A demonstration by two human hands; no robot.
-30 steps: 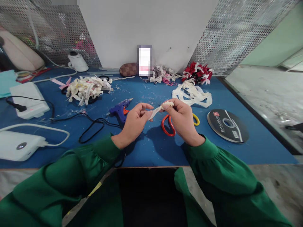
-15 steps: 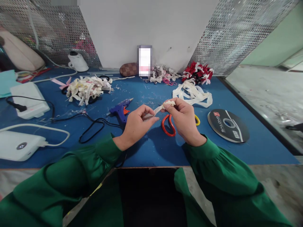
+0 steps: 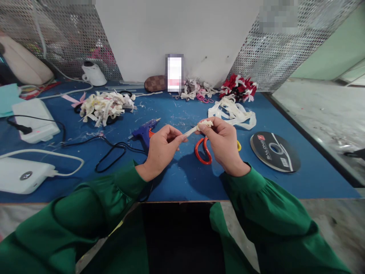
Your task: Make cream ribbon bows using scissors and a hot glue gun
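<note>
A cream ribbon stretches between my hands above the blue table. My left hand pinches its free end between thumb and fingers. In my right hand is the gathered, folded part of the ribbon, held between thumb and forefinger. Scissors with a red handle loop lie beneath my right hand, which partly hides them; a bit of yellow handle shows at its right. Just left of my left hand lies a blue glue gun, partly covered by that hand.
On the blue table, a ribbon pile is at back left and loose white ribbon at back right. A black spool lies right, a power bank left. Behind stand a phone and red-white bows.
The fingers of my left hand have closed onto the ribbon end, and the strip now looks straighter and tauter. My right hand has shifted slightly to the right.
</note>
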